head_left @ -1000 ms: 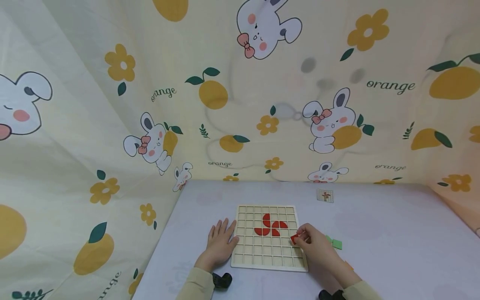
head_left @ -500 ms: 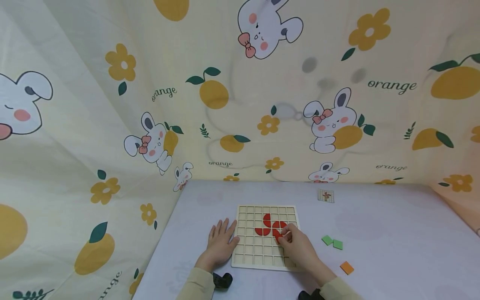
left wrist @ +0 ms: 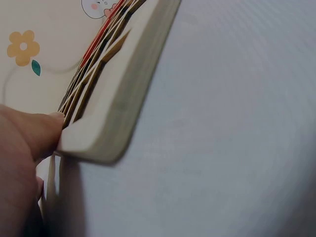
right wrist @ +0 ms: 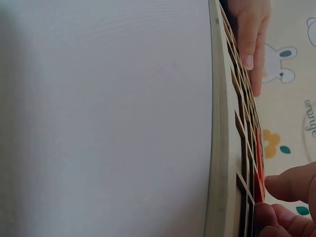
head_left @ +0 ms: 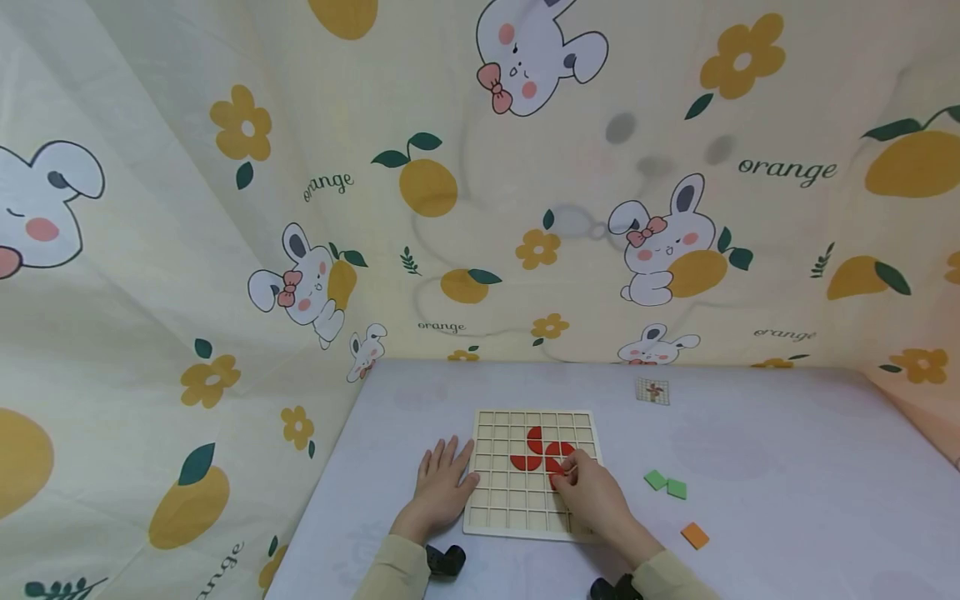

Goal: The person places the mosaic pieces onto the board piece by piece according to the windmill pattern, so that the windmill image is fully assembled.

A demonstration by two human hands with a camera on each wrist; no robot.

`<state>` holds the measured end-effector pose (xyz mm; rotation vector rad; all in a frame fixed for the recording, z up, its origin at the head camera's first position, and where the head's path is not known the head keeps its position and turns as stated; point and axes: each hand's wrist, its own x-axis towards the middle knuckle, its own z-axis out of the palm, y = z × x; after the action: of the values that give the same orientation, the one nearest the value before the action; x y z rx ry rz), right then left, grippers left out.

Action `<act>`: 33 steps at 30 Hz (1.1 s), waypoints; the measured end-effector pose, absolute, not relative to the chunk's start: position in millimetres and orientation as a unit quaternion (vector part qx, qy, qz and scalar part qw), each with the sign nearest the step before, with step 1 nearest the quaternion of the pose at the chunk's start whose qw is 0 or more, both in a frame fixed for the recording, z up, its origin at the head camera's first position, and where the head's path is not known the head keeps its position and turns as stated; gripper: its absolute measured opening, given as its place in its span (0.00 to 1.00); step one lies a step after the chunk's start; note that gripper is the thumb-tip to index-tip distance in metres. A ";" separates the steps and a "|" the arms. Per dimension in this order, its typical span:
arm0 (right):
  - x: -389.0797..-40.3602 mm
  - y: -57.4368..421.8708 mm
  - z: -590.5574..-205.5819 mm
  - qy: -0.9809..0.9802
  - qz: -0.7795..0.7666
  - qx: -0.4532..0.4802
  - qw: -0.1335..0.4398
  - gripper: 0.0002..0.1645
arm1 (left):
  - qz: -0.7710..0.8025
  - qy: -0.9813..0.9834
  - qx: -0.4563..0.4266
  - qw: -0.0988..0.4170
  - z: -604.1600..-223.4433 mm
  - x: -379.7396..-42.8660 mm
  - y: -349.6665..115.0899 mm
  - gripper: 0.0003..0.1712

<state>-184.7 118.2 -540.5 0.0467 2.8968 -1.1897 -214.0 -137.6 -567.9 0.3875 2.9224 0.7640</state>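
A pale wooden grid board [head_left: 495, 502] lies flat on the white table. Red curved pieces [head_left: 534, 438] form a pinwheel shape in its middle cells. My right hand [head_left: 567, 473] rests on the board's lower right part and pinches a small red piece [head_left: 553, 481] just below the pinwheel. My left hand [head_left: 447, 460] lies flat on the table with straight fingers, its thumb against the board's left edge. The left wrist view shows that thumb [left wrist: 34, 136] at the board's corner [left wrist: 98, 143]. The right wrist view shows the board's edge [right wrist: 219, 148] and my fingertips [right wrist: 291, 182] at the red piece [right wrist: 257, 170].
Two green squares [head_left: 666, 484] and an orange square [head_left: 694, 535] lie loose on the table to the right of the board. A small pattern card [head_left: 652, 391] lies further back. A printed cloth with rabbits and oranges [head_left: 420, 183] walls in the table at the back and left.
My right hand carried the red piece from the board's right edge leftward to a spot just below the pinwheel, uncovering the green and orange squares. The left hand stayed put.
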 end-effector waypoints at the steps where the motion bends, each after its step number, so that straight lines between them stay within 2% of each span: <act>1: -184.4 118.3 -539.9 0.926 -0.378 0.014 0.007 0.12 | 0.250 0.959 0.127 0.048 -568.1 -214.1 -137.4 0.33; 9: -181.6 120.5 -535.8 0.925 -0.378 0.018 0.026 0.11 | 0.249 0.959 0.128 0.047 -568.6 -213.2 -137.2 0.34; 20: -181.4 116.6 -536.0 0.930 -0.366 0.027 0.023 0.07 | 0.252 0.958 0.128 0.048 -565.7 -213.3 -136.8 0.33; 27: -181.0 116.5 -537.4 0.931 -0.363 0.028 0.019 0.17 | 0.258 0.956 0.127 0.050 -564.3 -212.8 -136.9 0.33; 33: -181.2 116.7 -537.4 0.931 -0.364 0.023 0.019 0.17 | 0.254 0.958 0.128 0.048 -565.0 -212.9 -136.6 0.33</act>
<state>-181.2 116.7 -537.4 0.0700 2.8899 -1.1295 -212.9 -136.6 -565.0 0.3889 2.9201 0.7751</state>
